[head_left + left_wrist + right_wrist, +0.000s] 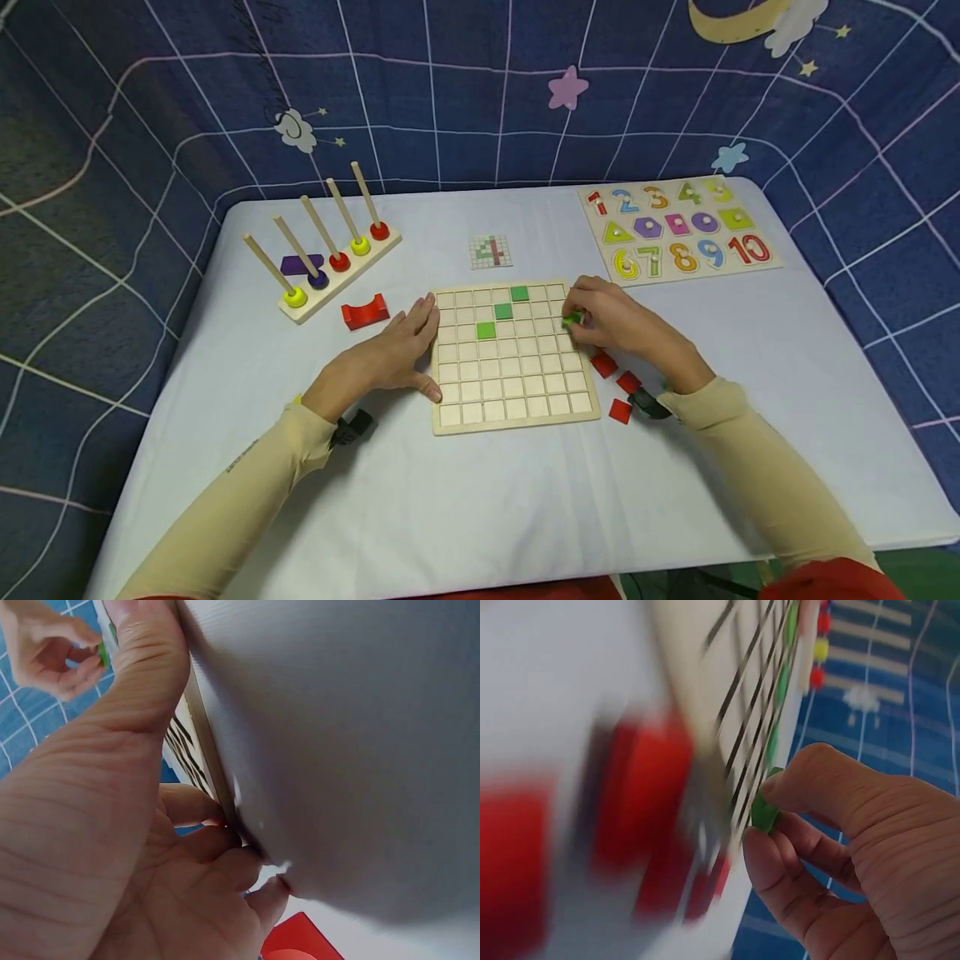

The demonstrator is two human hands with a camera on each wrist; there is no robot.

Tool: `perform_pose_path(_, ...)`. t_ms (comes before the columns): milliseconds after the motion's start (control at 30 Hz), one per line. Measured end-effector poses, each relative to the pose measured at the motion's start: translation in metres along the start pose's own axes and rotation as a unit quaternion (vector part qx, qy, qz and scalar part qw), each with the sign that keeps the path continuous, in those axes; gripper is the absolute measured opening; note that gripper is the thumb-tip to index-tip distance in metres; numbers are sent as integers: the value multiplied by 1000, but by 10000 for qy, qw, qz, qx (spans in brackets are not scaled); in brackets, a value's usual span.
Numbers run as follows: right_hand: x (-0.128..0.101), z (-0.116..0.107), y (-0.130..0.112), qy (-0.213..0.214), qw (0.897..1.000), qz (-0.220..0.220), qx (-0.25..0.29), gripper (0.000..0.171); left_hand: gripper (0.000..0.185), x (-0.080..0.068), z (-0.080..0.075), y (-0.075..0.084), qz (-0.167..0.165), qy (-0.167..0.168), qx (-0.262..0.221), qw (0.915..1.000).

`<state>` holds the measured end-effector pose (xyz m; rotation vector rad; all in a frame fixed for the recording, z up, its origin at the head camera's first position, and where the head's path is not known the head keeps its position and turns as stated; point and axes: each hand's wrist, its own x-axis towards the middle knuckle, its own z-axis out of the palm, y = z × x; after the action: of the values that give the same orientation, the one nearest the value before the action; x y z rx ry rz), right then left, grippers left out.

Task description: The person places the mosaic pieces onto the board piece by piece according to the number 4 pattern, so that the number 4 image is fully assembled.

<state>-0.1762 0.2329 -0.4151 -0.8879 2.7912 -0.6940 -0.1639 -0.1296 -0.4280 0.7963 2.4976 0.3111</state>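
Note:
A wooden grid board (512, 390) lies on the white table, with three green square tiles (486, 331) set diagonally in its upper cells. My left hand (397, 354) rests along the board's left edge, its fingers at the upper side and its thumb near the lower corner. Over the board's right edge, my right hand (611, 315) pinches a green tile (764, 808) between thumb and fingertips. Several red tiles (620, 411) lie on the table beside the board's right side, below my right hand.
A small pattern card (491, 252) lies beyond the board. At the back left stands a wooden peg stacker (341, 275) with coloured rings, a red arched block (365, 312) and a purple block (302, 265) near it. A number puzzle board (678, 225) lies at the back right.

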Motion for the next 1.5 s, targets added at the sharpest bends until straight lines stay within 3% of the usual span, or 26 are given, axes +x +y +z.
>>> perform_pose_path(433,58,36,-68,-466,9888,-1404,-206,6,135,2,-4,-1,-33,-18,-35,10000)
perform_pose_path(733,71,56,-91,-942,9849,-1422,-305,7,134,5,-3,2,32,-153,78,9998)
perform_pose_path(1500,66,60,-94,-810,9822,-1668,-299,10,134,0,-3,2,-117,-182,49,9998)
